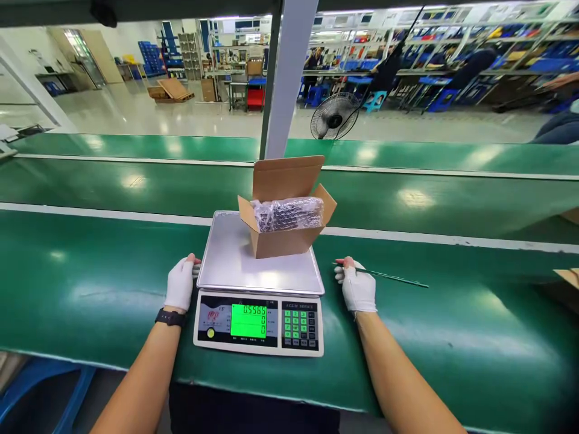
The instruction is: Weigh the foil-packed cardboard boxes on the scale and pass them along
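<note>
A digital scale (260, 322) stands on the green bench, its green display lit. On its steel pan (230, 259) sits an open cardboard box (284, 241) holding a plastic-wrapped bundle (287, 214) of dark parts. My left hand (180, 284), in a white glove with bare fingertips and a black watch at the wrist, rests on the bench with its fingers curled against the pan's left edge. My right hand (358, 288), gloved the same way, lies right of the scale with fingers curled round a thin dark rod (393, 278) that points right.
Behind the bench run green conveyor belts (136, 181) with white edge strips. A grey post (289, 78) rises behind the box and a floor fan (335, 117) stands beyond. More cardboard (567, 277) lies at the right edge. People work at far benches.
</note>
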### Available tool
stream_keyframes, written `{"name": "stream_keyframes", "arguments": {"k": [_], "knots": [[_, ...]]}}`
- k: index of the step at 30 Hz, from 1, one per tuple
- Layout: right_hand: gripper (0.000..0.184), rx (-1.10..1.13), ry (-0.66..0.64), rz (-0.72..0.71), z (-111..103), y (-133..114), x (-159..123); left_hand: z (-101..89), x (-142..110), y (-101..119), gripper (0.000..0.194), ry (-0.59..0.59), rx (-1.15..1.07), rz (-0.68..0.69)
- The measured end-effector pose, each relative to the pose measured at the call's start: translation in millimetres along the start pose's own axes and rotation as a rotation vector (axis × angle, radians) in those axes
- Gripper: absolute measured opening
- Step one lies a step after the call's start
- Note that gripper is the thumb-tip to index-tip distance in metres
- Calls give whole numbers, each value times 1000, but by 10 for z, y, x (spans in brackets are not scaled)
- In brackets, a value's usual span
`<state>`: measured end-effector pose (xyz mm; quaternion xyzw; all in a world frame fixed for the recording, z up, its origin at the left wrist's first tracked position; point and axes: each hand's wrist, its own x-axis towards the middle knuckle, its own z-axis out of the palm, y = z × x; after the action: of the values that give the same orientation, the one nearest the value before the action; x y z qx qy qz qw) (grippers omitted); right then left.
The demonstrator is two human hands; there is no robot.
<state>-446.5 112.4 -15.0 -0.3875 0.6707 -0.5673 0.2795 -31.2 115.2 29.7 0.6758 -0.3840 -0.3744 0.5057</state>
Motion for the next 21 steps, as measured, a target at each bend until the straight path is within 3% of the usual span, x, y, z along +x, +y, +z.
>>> {"name": "stream_keyframes", "arguments": {"k": [2, 6, 9, 12, 15, 17, 19, 21], "knots": [[68, 35, 12, 27, -40, -25, 30, 4, -7, 175, 51, 30, -59, 41], [68, 112, 94, 53, -139, -301, 57, 39, -81, 734, 45, 31, -76, 290], [63, 251, 124, -72, -169, -787, -8, 156, -165, 1136, 43, -69, -55, 435], [55, 288, 73, -288, -100, -1408, -192, 370, -247, 1361, 50, -203, -53, 524], [46, 225, -144, -534, 87, -1940, -407, 610, -323, 1438, 54, -322, 22, 580], [40, 123, -374, -655, 263, -2182, -484, 724, -359, 1447, 48, -297, 97, 602], [35, -4, -542, -712, 454, -2340, -492, 776, -377, 1439, 38, -272, 93, 586], [32, -114, -615, -726, 636, -2436, -465, 773, -379, 1424, 33, -312, 34, 552]]}}
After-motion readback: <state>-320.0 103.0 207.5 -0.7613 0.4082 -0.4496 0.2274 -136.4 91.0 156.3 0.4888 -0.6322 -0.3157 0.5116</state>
